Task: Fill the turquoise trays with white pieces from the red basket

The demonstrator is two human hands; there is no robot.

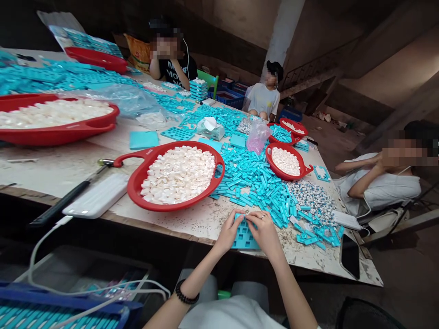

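Note:
My left hand and my right hand pinch the top edge of a turquoise moulded tray with square cells, which rests on the table's near edge. A ring shows on my right hand, and black beads circle my left wrist. Just beyond my hands lies a heap of turquoise moulded strips. To the right of them is a speckled pile of small white-and-blue pieces. A red handled basin full of white pieces stands ahead and to the left.
A scarred wooden work table holds more red basins and turquoise stacks. A white power bank and a black phone lie near its edges. Co-workers sit at the far and right sides. A blue crate stands low at left.

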